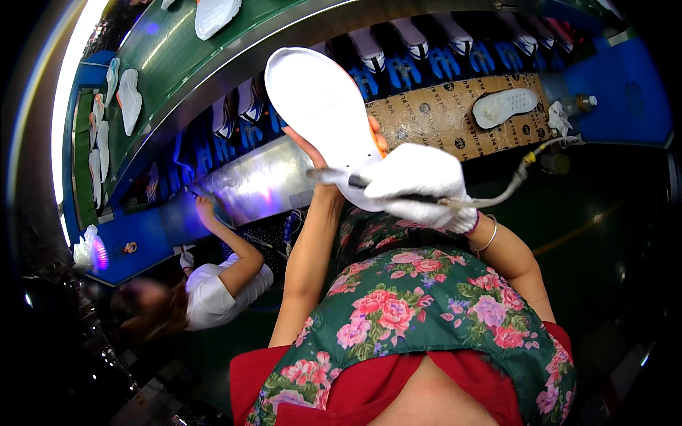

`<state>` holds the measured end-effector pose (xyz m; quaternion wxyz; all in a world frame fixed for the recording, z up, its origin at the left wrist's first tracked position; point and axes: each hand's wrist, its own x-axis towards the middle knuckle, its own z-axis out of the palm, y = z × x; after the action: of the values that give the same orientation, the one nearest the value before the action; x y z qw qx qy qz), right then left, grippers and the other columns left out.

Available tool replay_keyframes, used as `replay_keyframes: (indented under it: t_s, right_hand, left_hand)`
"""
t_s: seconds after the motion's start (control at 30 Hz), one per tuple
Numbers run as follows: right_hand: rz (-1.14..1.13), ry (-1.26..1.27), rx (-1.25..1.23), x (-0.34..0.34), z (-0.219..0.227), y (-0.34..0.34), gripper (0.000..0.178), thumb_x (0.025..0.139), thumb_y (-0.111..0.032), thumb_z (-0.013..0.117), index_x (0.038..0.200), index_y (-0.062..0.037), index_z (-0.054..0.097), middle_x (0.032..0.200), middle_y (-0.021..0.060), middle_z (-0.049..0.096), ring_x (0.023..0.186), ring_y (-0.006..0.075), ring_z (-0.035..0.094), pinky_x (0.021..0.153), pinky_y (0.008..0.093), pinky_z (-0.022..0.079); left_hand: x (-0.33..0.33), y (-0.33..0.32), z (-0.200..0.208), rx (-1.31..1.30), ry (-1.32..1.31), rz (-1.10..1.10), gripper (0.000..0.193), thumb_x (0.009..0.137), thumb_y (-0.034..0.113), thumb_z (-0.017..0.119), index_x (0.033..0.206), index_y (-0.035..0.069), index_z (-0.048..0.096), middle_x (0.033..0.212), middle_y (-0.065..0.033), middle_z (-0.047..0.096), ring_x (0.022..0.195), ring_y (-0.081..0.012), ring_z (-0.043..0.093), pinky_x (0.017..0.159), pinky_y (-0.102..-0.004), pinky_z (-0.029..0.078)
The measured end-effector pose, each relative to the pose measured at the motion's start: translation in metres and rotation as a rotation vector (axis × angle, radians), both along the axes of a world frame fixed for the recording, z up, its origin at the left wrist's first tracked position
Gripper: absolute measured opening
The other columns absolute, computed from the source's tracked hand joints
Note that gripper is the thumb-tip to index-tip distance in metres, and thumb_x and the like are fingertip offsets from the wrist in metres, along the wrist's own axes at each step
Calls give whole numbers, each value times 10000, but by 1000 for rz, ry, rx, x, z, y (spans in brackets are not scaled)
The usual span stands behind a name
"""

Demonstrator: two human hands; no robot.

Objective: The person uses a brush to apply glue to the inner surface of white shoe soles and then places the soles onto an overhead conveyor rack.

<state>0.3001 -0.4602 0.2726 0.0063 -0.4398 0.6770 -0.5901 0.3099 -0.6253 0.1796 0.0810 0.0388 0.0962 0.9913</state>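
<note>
My left hand is closed around a white shoe sole from beneath, with the sole's inner face turned up and its toe pointing away to the upper left. Orange shows along the sole's right edge. My right hand, in a white knit glove, grips a brush with a dark handle, fed by a pale hose. The blurred brush tip lies across the heel end of the sole; whether it touches the surface I cannot tell.
Shoe uppers stand in blue holders along a rack ahead. On a taped cardboard sheet lies a grey-white insole-shaped piece. The hose runs off right. More soles lie on a green belt. A co-worker works at left.
</note>
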Motion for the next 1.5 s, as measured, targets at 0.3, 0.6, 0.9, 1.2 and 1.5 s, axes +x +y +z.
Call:
replay_keyframes:
  t_s: [0.3,0.6,0.9,1.2,1.5]
  right_hand:
    - [89,72,58,7,-5,3,254,723,-40,784,966,-104,751,1009,125,727,850,271,705,743,355,548]
    - [137,-89,-7,14,-5,3,216,721,-40,788,926,-101,764,910,89,727,797,266,694,708,350,542]
    - [110,32,94,17,-12,4,222,744,-60,771,959,-114,761,970,85,738,814,246,694,706,336,549]
    - [-49,334,215,18,-16,1,261,740,-40,771,996,-72,735,1002,138,723,809,283,699,685,345,548]
    - [89,93,171,11,-4,3,258,717,-41,773,964,-113,751,1020,98,730,814,266,687,695,348,545]
  left_hand:
    - [-8,-13,-7,3,25,84,1133,701,968,296,1361,58,437,1043,-188,606,808,-302,629,677,-445,547]
    - [-16,-21,-3,51,53,69,1148,682,979,280,1333,51,460,1031,-171,603,805,-297,626,688,-431,538]
    - [-28,-41,-7,-175,49,-64,1141,662,971,379,1395,97,415,1013,-187,589,726,-309,610,687,-428,495]
    - [-42,-42,-6,-210,136,-209,1160,704,950,343,1425,43,388,1057,-281,595,767,-368,670,602,-441,588]
    - [-42,-39,-13,-296,77,-445,1031,797,862,331,1394,35,485,1056,-259,661,814,-338,717,656,-439,624]
